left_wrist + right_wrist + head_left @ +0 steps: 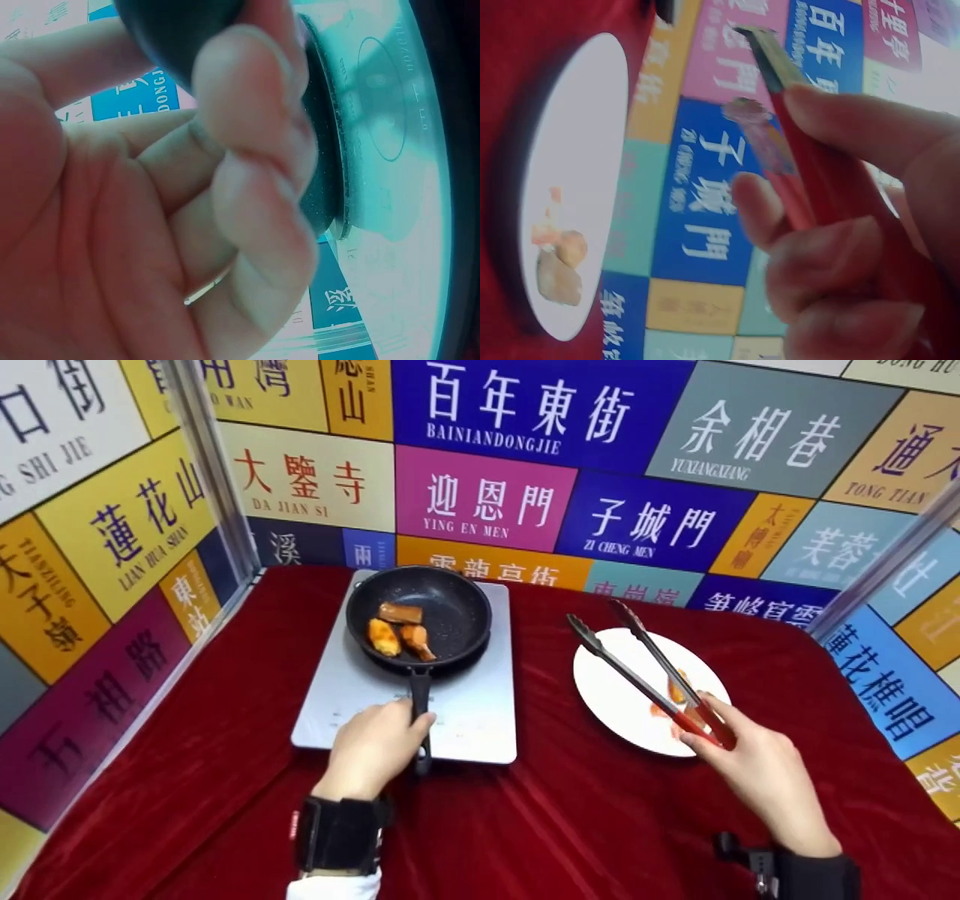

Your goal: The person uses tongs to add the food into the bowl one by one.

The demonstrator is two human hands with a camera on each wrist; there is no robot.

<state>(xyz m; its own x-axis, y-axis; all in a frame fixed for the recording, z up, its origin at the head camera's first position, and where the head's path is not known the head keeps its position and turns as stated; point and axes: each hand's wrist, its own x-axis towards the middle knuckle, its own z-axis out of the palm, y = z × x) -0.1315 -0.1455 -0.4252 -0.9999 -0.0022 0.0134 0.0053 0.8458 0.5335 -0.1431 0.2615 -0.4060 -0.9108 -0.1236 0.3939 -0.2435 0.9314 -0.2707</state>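
The tongs (636,681) are partly covering the food (677,688) on the white plate (615,705), so I can't count those pieces; from the right wrist they're looking pale and washed out. The left hand (375,742) is hiding much of the pan's handle (420,690), and in the left wrist view its palm and fingers are blocking most of the pan (457,622). Both forearms are running out of sight at the bottom of the head view.

The pan is looking dark and speckled inside, with a brown slab (401,613), a yellow-orange piece (384,638) and a reddish-brown piece (417,642) lying toward its left side. It's sitting on a silvery cooktop (480,720). The tongs are showing metal arms, dark scalloped tips and red grips, the tips standing apart.

The left fingers are curling round the handle, the pan's bowl lying just beyond them. The right hand (757,757) is pinching the red grips between thumb and fingers, the tips reaching forward above the plate.
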